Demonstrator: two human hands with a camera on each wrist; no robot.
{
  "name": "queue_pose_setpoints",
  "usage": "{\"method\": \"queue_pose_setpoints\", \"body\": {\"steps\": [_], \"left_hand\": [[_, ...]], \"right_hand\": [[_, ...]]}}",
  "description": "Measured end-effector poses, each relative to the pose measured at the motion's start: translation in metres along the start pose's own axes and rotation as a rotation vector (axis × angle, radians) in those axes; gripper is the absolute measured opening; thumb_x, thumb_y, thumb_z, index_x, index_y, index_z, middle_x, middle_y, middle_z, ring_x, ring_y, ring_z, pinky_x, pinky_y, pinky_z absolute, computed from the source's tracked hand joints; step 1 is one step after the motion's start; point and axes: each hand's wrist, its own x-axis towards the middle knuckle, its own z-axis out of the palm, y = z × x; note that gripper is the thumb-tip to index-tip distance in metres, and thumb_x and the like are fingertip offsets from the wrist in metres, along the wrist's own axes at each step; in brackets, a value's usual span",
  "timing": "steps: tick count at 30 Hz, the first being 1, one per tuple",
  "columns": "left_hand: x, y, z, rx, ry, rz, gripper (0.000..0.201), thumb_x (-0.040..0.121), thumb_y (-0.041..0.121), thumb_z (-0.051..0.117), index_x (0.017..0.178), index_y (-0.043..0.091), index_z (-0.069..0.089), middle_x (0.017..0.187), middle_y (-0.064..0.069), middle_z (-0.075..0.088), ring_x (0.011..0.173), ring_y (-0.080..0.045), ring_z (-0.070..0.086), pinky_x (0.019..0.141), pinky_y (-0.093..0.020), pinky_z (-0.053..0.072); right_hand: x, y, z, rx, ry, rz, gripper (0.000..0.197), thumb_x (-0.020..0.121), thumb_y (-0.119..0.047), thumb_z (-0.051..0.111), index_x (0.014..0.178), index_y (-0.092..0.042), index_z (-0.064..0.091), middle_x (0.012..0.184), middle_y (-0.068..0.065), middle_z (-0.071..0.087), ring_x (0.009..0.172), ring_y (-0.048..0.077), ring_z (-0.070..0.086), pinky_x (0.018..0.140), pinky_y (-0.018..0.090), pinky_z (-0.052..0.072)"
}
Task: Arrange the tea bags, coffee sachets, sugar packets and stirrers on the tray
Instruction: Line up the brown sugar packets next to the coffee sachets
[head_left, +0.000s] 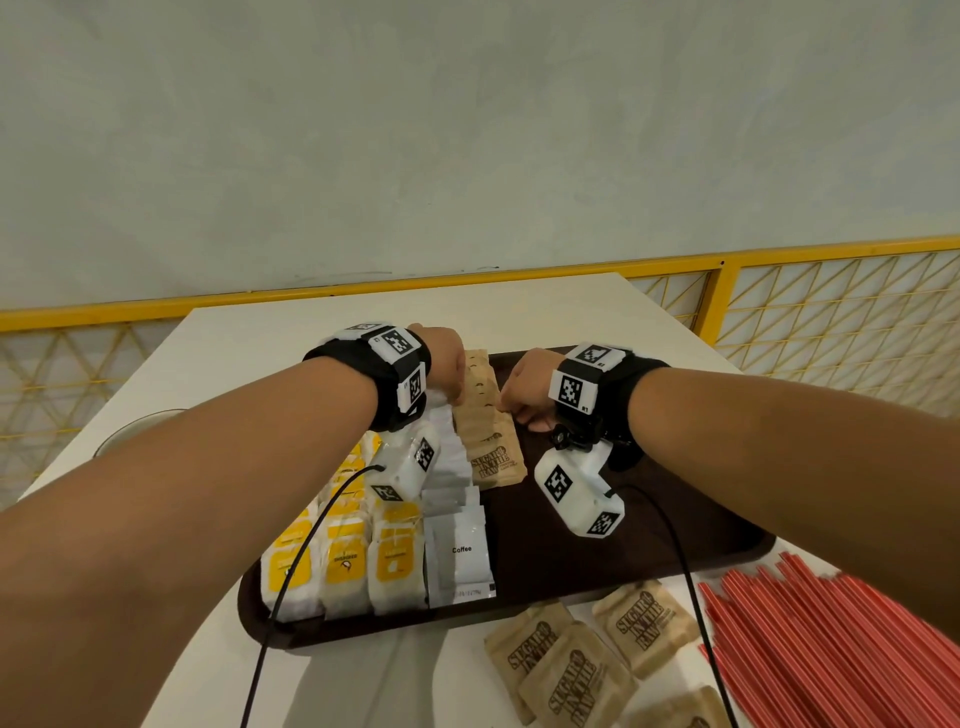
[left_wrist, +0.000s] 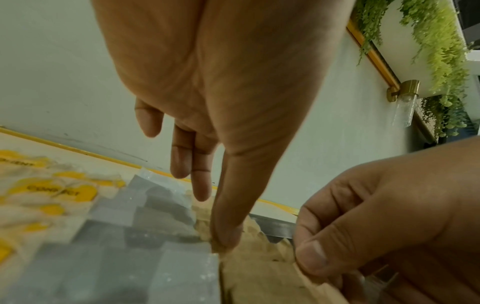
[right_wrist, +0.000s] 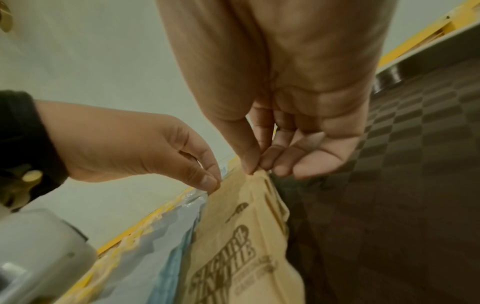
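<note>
A dark brown tray (head_left: 571, 566) holds rows of yellow tea bags (head_left: 343, 561), white coffee sachets (head_left: 460, 551) and brown sugar packets (head_left: 488, 447). Both hands are at the far half of the sugar row. My left hand (head_left: 452, 384) pinches the top left corner of a sugar packet (right_wrist: 233, 216) that stands in the row. My right hand (head_left: 511, 408) pinches its top right corner (right_wrist: 255, 170) between thumb and fingers. In the left wrist view my left thumb (left_wrist: 226, 238) bears on the packet's edge, next to the coffee sachets (left_wrist: 161, 226).
Several loose sugar packets (head_left: 571, 665) lie on the white table (head_left: 311, 332) in front of the tray. A heap of red stirrers (head_left: 831, 654) lies at the right front. A round dish rim (head_left: 140, 426) shows at the table's left edge. The tray's right half (right_wrist: 389, 185) is bare.
</note>
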Motion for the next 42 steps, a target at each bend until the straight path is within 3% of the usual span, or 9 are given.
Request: {"method": "queue_pose_setpoints", "body": {"steps": [3, 5, 9, 15, 17, 21, 29, 36, 42], "left_hand": [[-0.002, 0.001, 0.0, -0.079, 0.055, 0.0, 0.019, 0.083, 0.033, 0.071, 0.093, 0.017, 0.068, 0.092, 0.003, 0.063, 0.087, -0.015, 0.056, 0.066, -0.023, 0.039], [-0.003, 0.001, 0.0, -0.119, 0.053, 0.009, 0.019, 0.081, 0.031, 0.073, 0.093, 0.016, 0.071, 0.092, 0.005, 0.065, 0.086, -0.013, 0.057, 0.062, -0.021, 0.038], [-0.007, 0.004, 0.0, -0.123, 0.053, 0.006, 0.019, 0.081, 0.028, 0.072, 0.098, 0.018, 0.074, 0.092, 0.007, 0.066, 0.086, -0.012, 0.056, 0.055, -0.02, 0.034], [-0.009, 0.007, 0.0, -0.123, 0.047, -0.015, 0.021, 0.079, 0.029, 0.074, 0.098, 0.019, 0.073, 0.096, 0.004, 0.068, 0.088, -0.014, 0.057, 0.06, -0.022, 0.037], [-0.01, 0.006, 0.001, -0.116, 0.041, -0.01, 0.022, 0.079, 0.03, 0.074, 0.098, 0.018, 0.073, 0.098, 0.003, 0.069, 0.089, -0.014, 0.058, 0.06, -0.022, 0.037], [-0.009, 0.003, 0.001, -0.143, 0.02, -0.005, 0.02, 0.08, 0.028, 0.073, 0.096, 0.016, 0.073, 0.102, 0.001, 0.07, 0.093, -0.016, 0.061, 0.068, -0.022, 0.042], [-0.011, 0.0, 0.003, -0.169, 0.012, -0.011, 0.013, 0.078, 0.03, 0.075, 0.074, 0.022, 0.065, 0.082, 0.006, 0.064, 0.082, -0.012, 0.056, 0.07, -0.025, 0.042], [-0.016, -0.001, 0.004, -0.189, 0.012, -0.011, 0.019, 0.079, 0.031, 0.075, 0.091, 0.017, 0.072, 0.1, -0.001, 0.07, 0.088, -0.015, 0.058, 0.078, -0.028, 0.045], [-0.019, 0.004, 0.003, -0.241, 0.01, 0.017, 0.016, 0.081, 0.023, 0.073, 0.093, 0.014, 0.072, 0.104, -0.001, 0.07, 0.101, -0.017, 0.062, 0.083, -0.027, 0.045]], "right_hand": [[-0.003, 0.001, -0.003, 0.066, -0.009, 0.026, 0.016, 0.088, -0.012, 0.064, 0.098, 0.001, 0.065, 0.086, 0.015, 0.065, 0.066, 0.02, 0.058, 0.07, 0.031, 0.053], [-0.007, 0.003, -0.006, 0.088, -0.055, 0.032, 0.011, 0.088, -0.01, 0.065, 0.095, -0.001, 0.062, 0.081, 0.013, 0.062, 0.062, 0.017, 0.056, 0.065, 0.028, 0.051], [-0.013, 0.008, -0.009, 0.114, -0.114, 0.012, 0.006, 0.084, -0.003, 0.068, 0.082, -0.002, 0.062, 0.083, 0.016, 0.066, 0.081, 0.023, 0.061, 0.091, 0.039, 0.051], [-0.011, 0.007, -0.007, 0.155, -0.115, 0.007, 0.008, 0.087, 0.0, 0.063, 0.079, -0.002, 0.06, 0.083, 0.017, 0.067, 0.085, 0.026, 0.062, 0.096, 0.041, 0.05], [-0.011, 0.009, -0.006, 0.17, -0.104, 0.029, 0.006, 0.088, -0.004, 0.063, 0.083, 0.0, 0.061, 0.077, 0.016, 0.066, 0.077, 0.025, 0.061, 0.089, 0.04, 0.052], [-0.018, 0.014, -0.008, 0.163, -0.134, 0.049, 0.014, 0.084, -0.006, 0.07, 0.075, -0.002, 0.059, 0.065, 0.01, 0.062, 0.053, 0.015, 0.059, 0.054, 0.025, 0.052], [-0.026, 0.015, -0.004, 0.187, -0.145, 0.028, 0.012, 0.084, 0.003, 0.067, 0.074, 0.001, 0.061, 0.06, 0.012, 0.066, 0.068, 0.021, 0.059, 0.066, 0.028, 0.051], [-0.027, 0.018, -0.002, 0.232, -0.119, 0.032, 0.016, 0.086, 0.003, 0.065, 0.071, -0.001, 0.059, 0.055, 0.009, 0.064, 0.059, 0.015, 0.059, 0.061, 0.024, 0.052], [-0.032, 0.019, -0.002, 0.236, -0.142, 0.047, 0.016, 0.079, 0.002, 0.073, 0.073, -0.003, 0.058, 0.073, 0.016, 0.064, 0.062, 0.018, 0.06, 0.065, 0.03, 0.055]]}}
